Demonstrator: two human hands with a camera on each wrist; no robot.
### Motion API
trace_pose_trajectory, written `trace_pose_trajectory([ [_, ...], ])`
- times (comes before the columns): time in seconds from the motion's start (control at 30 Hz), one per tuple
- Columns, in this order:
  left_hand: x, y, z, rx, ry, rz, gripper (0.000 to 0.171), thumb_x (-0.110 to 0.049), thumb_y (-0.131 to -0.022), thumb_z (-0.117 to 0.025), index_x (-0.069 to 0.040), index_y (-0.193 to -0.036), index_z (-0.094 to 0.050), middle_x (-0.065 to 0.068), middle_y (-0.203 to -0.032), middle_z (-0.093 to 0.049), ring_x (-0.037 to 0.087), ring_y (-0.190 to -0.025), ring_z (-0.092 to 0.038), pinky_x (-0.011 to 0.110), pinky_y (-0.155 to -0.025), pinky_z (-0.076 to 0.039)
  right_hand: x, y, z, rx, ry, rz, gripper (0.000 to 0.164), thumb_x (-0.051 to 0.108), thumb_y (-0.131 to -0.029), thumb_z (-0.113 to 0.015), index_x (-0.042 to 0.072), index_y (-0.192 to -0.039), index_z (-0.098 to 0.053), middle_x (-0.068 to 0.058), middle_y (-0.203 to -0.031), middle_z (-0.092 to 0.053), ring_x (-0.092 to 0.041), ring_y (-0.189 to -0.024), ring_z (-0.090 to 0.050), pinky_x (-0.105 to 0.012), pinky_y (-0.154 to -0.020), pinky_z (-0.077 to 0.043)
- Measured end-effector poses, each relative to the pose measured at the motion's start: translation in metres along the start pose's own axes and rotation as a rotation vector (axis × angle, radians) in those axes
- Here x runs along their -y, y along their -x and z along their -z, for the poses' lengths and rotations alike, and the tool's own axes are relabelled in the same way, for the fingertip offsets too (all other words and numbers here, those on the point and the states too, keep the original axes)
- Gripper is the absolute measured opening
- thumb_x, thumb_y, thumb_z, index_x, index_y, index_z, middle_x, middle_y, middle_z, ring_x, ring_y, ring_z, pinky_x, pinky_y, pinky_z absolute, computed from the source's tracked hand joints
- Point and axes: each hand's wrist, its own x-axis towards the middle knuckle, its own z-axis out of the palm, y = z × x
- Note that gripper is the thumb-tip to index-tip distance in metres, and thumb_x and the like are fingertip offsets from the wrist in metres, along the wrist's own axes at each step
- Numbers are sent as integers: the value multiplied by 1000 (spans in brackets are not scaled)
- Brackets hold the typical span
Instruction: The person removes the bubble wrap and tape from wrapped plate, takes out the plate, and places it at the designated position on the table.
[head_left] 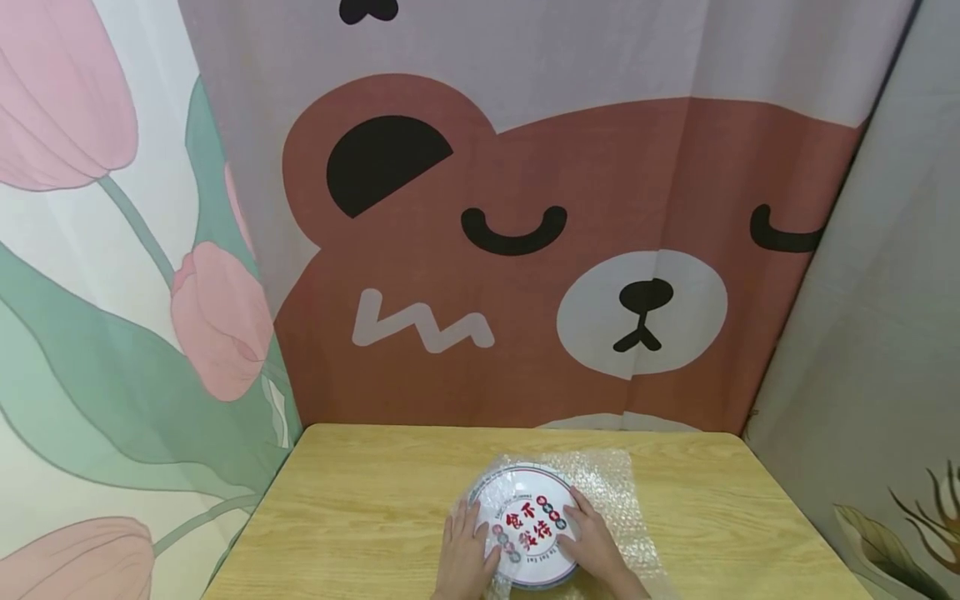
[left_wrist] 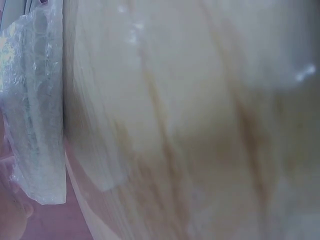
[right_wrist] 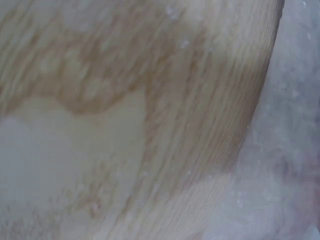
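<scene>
A round white plate (head_left: 531, 508) with red characters and a blue line around its rim lies face up near the table's front edge. Clear bubble wrap (head_left: 611, 492) spreads under it, and a layer seems to cover its left part. My left hand (head_left: 467, 552) rests on the plate's left side with fingers extended over the wrap. At the right rim, my right hand (head_left: 596, 542) holds the plate, thumb on top and fingers at the edge. In the left wrist view a bubble wrap edge (left_wrist: 40, 105) stands out beside part of that hand (left_wrist: 12, 212); the right wrist view shows blurred wrap (right_wrist: 285, 150).
The wood-patterned table (head_left: 360, 508) extends around the plate on both sides. Behind it hangs a curtain (head_left: 600, 183) with a bear print. A tulip-print curtain (head_left: 135, 350) is at the left, and a pale curtain (head_left: 862, 350) at the right.
</scene>
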Motion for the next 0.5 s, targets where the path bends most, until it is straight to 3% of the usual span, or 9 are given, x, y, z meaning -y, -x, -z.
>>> trace_pose_trajectory([
  [0.3, 1, 0, -3, -112, -32, -73, 35, -33, -75, -64, -3, -94, -65, 16, -122, -50, 37, -120, -37, 51, -96, -29, 0, 2, 1, -18, -3, 29, 48, 18, -67, -73, -11, -103, -59, -25, -131, -37, -44, -113, -40, -51, -93, -34],
  [0.5, -1, -4, -2, -109, -41, -109, 29, -30, -77, -62, -6, -92, -65, 14, -116, -53, 36, -118, -39, 51, -95, -31, 2, 3, 2, -24, -6, 28, 47, 17, -68, -72, -11, -104, -59, -25, -131, -38, -43, -114, -41, -50, -94, -33],
])
